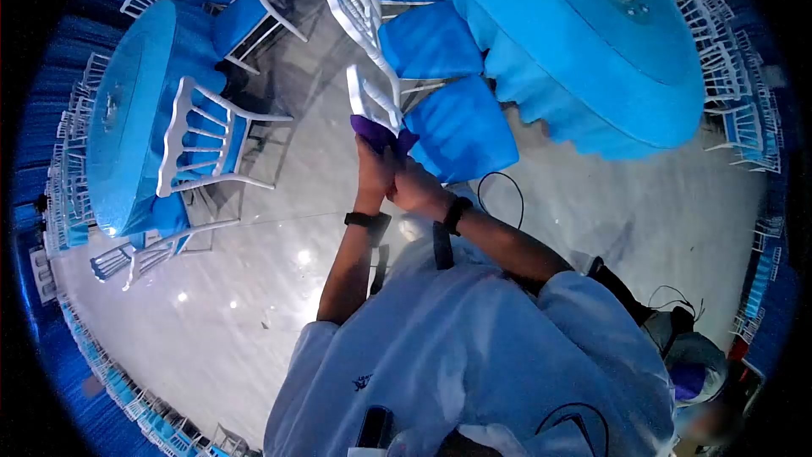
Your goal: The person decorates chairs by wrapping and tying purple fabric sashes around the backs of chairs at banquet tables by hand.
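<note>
Your left hand [373, 173] and right hand [420, 192] meet, grasping purple cloth [372, 132] at the back of the white chair [357, 95], beside its blue seat [461, 129] — apparently a wiping step, calling next for steady contact.

2 nr tbls [609, 76], 10+ chrs [461, 131], 1 held purple cloth [370, 131], 2 wristbands [361, 219]

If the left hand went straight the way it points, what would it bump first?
The left hand would first meet the purple cloth right at it, then probably the white chair back; exact depth is hard to tell.
</note>
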### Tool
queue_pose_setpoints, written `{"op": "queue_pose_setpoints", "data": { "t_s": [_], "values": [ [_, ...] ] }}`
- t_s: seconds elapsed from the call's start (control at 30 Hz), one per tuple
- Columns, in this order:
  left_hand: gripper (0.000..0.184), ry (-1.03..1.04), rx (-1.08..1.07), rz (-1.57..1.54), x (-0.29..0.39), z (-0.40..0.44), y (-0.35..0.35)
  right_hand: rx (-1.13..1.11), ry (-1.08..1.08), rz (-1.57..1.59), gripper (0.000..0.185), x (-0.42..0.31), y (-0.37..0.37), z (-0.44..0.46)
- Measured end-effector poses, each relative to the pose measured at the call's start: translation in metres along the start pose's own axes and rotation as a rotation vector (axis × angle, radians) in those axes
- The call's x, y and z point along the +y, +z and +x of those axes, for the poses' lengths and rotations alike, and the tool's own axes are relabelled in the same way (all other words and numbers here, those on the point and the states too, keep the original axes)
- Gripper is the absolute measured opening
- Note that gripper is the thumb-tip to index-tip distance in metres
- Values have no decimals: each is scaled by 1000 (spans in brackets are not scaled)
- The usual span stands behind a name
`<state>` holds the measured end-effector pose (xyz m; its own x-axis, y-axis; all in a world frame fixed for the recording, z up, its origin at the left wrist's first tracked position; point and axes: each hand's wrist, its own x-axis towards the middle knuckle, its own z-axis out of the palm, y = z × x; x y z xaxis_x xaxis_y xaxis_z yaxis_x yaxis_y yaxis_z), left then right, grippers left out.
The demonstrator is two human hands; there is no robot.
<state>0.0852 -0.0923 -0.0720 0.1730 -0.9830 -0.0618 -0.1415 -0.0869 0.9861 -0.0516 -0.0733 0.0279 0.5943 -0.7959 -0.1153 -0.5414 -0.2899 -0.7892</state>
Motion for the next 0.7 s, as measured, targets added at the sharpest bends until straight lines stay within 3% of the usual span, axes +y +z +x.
{"op": "queue_pose_setpoints", "data": {
  "t_s": [0.07, 0.17, 0.2, 0.23, 0.3, 0.33, 0.43, 0.5, 0.57, 0.6, 0.7],
  "values": [
    [51, 167, 119, -94, 31, -25, 17, -48, 94, 19, 54, -32, -24, -26],
    [67, 186, 41, -44, -38, -53, 26, 139, 3, -57, 50, -18, -7, -56],
    [83, 182, 116, 221, 4, -77, 31, 121, 45, -110, 53, -18, -5, -67],
    [83, 187, 117, 217, 5, -86, 34, 123, 42, -114, 53, -19, -7, -76],
    [93, 7, -22, 182, 5, -97, 34, -103, 169, -333, 53, -25, -14, -90],
    [99, 51, -72, 112, 17, -101, 33, -21, 102, -274, 52, -27, -13, -95],
    [85, 123, 33, 224, 29, -102, 36, -130, 220, -245, 54, -24, -9, -96],
    [84, 28, -9, 221, 29, -94, 29, -104, 252, -253, 55, -26, 2, -89],
    [82, 57, 35, 211, 12, -69, 21, 76, 241, -213, 46, -26, 13, -75],
    [60, 31, -6, 65, 7, -57, 12, 110, 211, -166, 57, -34, 8, -69],
    [50, 37, -29, -69, 81, -26, -3, 32, 159, -114, 62, -30, 9, -39]
  ]
}}
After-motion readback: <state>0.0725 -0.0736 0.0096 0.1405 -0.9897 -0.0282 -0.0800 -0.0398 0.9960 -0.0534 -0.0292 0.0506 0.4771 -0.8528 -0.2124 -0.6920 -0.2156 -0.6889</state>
